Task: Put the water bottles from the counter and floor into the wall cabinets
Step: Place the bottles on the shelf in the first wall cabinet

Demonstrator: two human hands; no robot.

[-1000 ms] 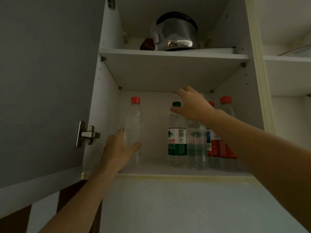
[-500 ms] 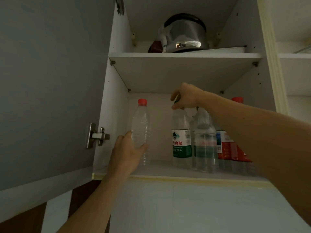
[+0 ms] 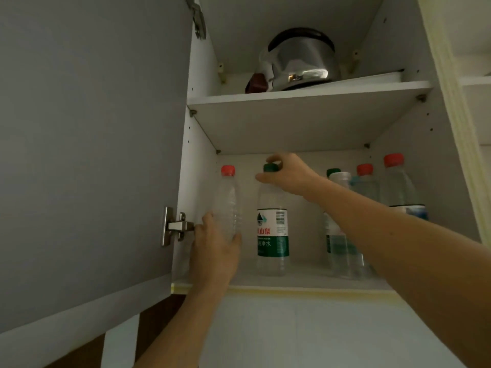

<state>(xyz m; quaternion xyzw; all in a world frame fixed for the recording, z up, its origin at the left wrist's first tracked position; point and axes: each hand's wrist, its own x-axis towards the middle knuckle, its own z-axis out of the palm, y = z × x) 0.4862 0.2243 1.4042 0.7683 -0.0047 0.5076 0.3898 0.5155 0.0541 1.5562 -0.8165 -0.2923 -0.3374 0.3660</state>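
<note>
Two bare hands work inside an open white wall cabinet (image 3: 202, 181), its grey door (image 3: 87, 142) swung out at far left on a metal hinge (image 3: 175, 226). At the left of the lower shelf (image 3: 305, 281), the left hand (image 3: 215, 257) wraps the lower body of a clear, unlabelled red-capped bottle (image 3: 229, 200), thumb on its right side, fingers curled behind; the bottle stands upright. Just beside it, the right hand (image 3: 288, 172) pinches the cap of a green-capped bottle (image 3: 272, 235), fingertips closed round the top, the body hanging below them and upright on the shelf. Its white-and-green label carries a mountain logo, red Chinese characters, a barcode and "净水"; finer print is unreadable. Behind the right forearm stand more bottles (image 3: 372, 187), green- and red-capped. Above, a steel kettle (image 3: 300, 62) sits on the upper shelf (image 3: 305, 95).
</note>
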